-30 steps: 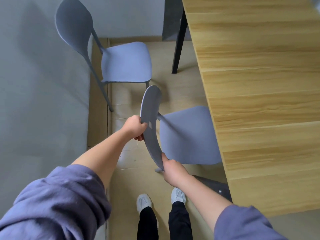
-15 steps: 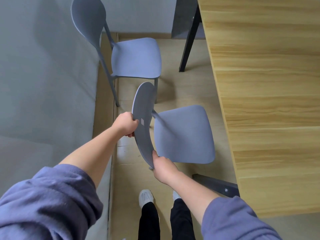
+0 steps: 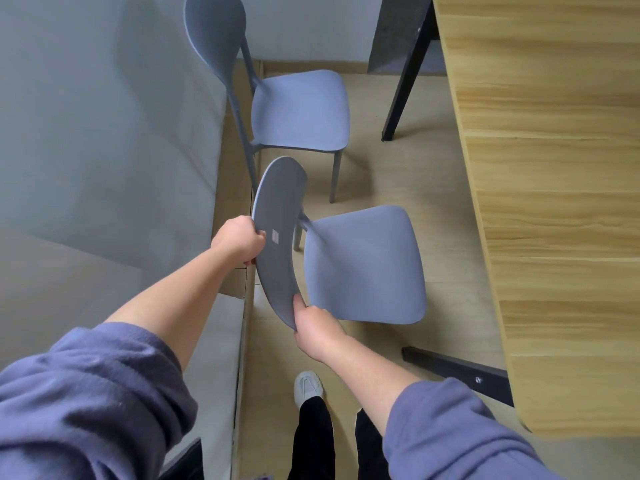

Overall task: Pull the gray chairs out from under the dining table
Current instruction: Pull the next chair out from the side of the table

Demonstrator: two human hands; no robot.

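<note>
Two gray plastic chairs stand on the floor left of the wooden dining table (image 3: 554, 209). The near chair (image 3: 363, 268) has its whole seat out from under the table edge. My left hand (image 3: 239, 240) grips the left edge of its curved backrest, and my right hand (image 3: 317, 329) grips the backrest's lower near end. The far chair (image 3: 298, 109) stands beyond it, fully clear of the table, its backrest close to the gray wall.
A gray wall (image 3: 104, 133) runs along the left, leaving a narrow strip of floor. Black table legs stand at the far end (image 3: 401, 88) and the near right (image 3: 460, 372). My feet (image 3: 308, 386) are just behind the near chair.
The near chair has slid left, away from the table; a second ago its seat was partly under the table edge. Both hands kept their grip.
</note>
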